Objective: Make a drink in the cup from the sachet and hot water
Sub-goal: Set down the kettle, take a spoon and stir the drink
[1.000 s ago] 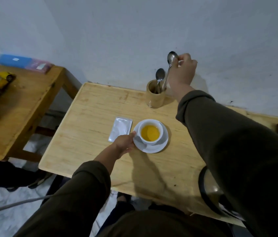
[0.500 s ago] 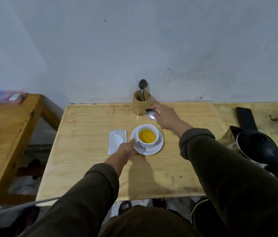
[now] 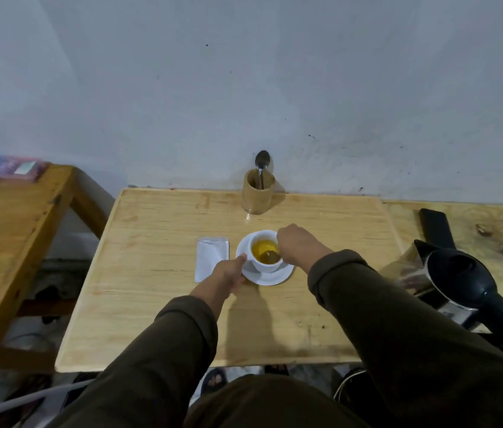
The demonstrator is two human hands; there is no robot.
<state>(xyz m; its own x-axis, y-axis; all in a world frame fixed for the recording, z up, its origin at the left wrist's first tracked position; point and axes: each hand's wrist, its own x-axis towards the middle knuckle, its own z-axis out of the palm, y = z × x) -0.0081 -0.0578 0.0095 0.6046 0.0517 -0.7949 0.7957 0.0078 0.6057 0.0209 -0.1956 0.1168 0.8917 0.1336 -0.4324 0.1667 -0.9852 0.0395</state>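
Right hand [image 3: 298, 247] pinched a spoon [image 3: 269, 257] dipped in the cup [image 3: 264, 253] at frame centre (left hand [image 3: 228, 274] gripped the saucer [image 3: 270, 278])

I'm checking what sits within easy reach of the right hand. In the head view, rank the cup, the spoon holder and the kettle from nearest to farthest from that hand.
1. Cup: directly under the right hand.
2. Spoon holder: behind, against the wall.
3. Kettle: far right, at the table edge.
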